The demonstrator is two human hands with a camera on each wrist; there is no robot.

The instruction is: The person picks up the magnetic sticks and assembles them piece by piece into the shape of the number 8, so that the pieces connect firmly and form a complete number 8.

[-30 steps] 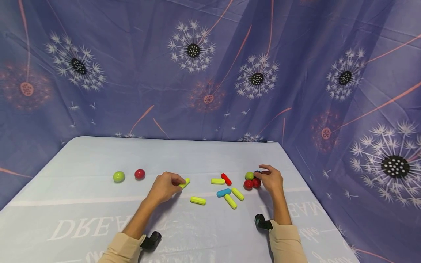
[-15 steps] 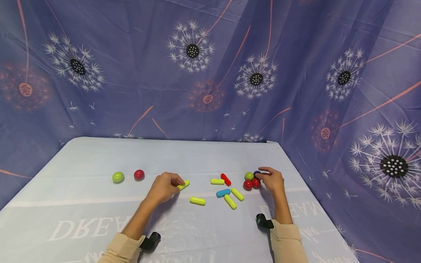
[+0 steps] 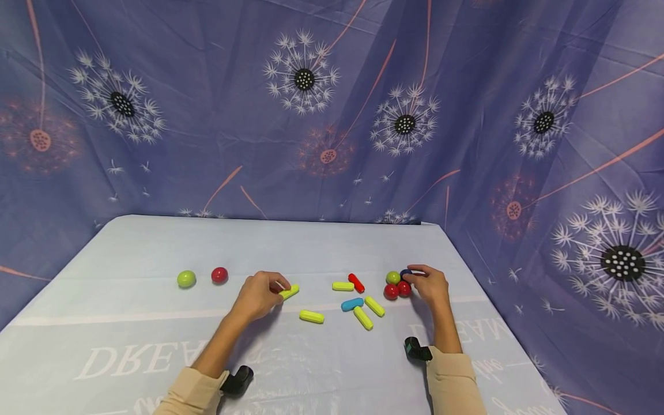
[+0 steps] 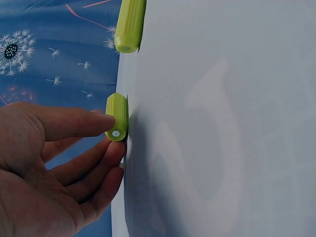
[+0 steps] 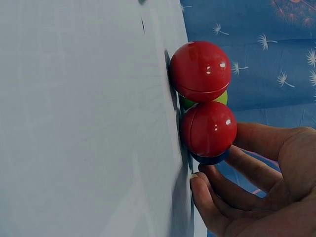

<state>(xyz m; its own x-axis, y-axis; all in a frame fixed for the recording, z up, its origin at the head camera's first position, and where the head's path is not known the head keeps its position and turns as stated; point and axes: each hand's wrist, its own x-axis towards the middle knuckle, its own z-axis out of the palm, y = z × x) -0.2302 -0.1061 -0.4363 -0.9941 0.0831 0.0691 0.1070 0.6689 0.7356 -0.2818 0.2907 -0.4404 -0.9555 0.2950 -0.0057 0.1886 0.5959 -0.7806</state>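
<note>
Head view, centre: my left hand point(image 3: 261, 297) pinches a yellow stick point(image 3: 291, 291) near its end, perhaps to aim it. Left wrist view, left: fingertips point(image 4: 109, 120) against its side. Right wrist view, lower right: my right hand point(image 5: 281, 195) grips a blue ball point(image 5: 211, 159), probably against rolling.

Head view: lighting is bright and even; a mild sheen shows on the near part of the desk point(image 3: 321, 369). Soft shadows fall beside the left forearm point(image 3: 220, 346) and right forearm point(image 3: 445, 328). Toward the right edge the pattern on the curtain point(image 3: 482, 115) appears stretched. Wrist views: dimmer, bluish. A broad, soft-edged shadow lies beside the left hand point(image 4: 54, 187). Small bright highlights mark the upper red ball point(image 5: 200, 71) and lower red ball point(image 5: 210, 128).
</note>
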